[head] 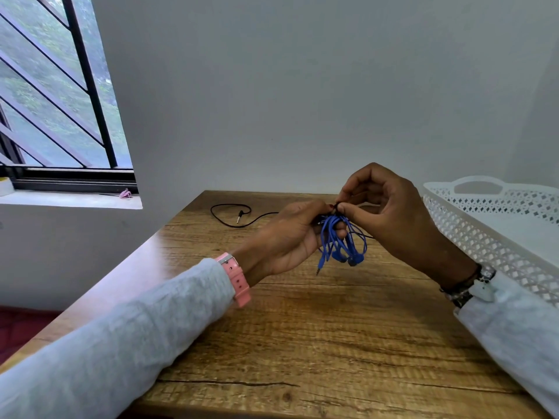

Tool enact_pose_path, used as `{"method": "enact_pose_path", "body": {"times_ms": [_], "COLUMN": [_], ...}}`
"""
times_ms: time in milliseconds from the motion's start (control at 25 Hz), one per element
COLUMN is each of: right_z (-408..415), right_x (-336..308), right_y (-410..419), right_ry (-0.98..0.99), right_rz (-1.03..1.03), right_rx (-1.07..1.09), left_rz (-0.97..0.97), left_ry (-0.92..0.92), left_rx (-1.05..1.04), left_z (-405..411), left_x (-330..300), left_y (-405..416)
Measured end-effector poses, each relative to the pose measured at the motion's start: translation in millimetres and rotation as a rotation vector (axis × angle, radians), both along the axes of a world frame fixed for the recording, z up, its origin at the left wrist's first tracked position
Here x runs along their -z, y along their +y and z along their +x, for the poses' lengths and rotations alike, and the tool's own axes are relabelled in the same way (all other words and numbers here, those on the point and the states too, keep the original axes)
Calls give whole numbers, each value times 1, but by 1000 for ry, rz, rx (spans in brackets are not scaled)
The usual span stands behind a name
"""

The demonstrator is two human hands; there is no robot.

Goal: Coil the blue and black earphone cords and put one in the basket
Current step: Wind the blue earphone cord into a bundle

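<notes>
My left hand is curled round the blue cord, which is looped over my fingers in a loose bundle above the middle of the table. The loops hang down from the fingers, the two earbuds dangle at the bottom of the bundle, and the blue cord's plug hangs lowest, just over the wood. My right hand is beside the left, its thumb and forefinger pinched together at the top of the bundle, where blue and black strands meet; I cannot tell which strand the fingertips actually hold. The other right fingers are bent and raised above the pinch.

The black cord runs from my hands toward the far left corner of the table, where it lies in an open curl on the wood with its plug at the end, inside the curl. A short black strand also shows on the right side of the bundle, under my right palm.

The white basket stands along the right edge of the table, close to my right wrist, its latticed wall facing me. A pink watch sits on my left wrist, and a bracelet on the right. Both sleeves are pale grey. A barred window is at the far left, beyond the table.
</notes>
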State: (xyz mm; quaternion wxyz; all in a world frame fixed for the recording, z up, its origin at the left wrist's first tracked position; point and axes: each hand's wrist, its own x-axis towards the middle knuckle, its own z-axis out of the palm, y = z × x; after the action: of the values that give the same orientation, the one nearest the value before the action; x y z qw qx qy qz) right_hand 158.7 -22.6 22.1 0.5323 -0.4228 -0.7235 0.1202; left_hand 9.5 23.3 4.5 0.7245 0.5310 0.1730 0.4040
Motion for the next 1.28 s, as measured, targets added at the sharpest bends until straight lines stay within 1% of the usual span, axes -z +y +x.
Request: {"method": "enact_pose_path", "body": {"times_ms": [240,360,440,520,680,880,960,1120,1280], "right_z": [1,1,1,1,3,3,4,4,4], "right_x": [1,4,5,4,-1,-1,-1,-1,-1], "right_y": [2,2,3,3,1,1,1,0,1], "right_ry": [61,9,-3,10,22,45,14,-87,-158], "right_rz": [-43,-53,-65,-68,-32,-21,-8,-15,-33], "right_rx": [-28,-20,-17,-25,-42,-27,-4,36,56], "left_rz": [31,63,67,63,21,11,11,35,-44], "left_ry": [40,135,167,153,61,34,36,140,149], "left_rx": [-5,-26,-22,-14,6,5,-1,-33,-59], "left_z": [-2,-5,-6,-6,-3,-3,-3,-3,-2], "left_x": [-1,-3,-4,-5,-4,-3,-2,-2,2], "left_y": [2,1,0,0,-1,-2,-2,-2,-2]}}
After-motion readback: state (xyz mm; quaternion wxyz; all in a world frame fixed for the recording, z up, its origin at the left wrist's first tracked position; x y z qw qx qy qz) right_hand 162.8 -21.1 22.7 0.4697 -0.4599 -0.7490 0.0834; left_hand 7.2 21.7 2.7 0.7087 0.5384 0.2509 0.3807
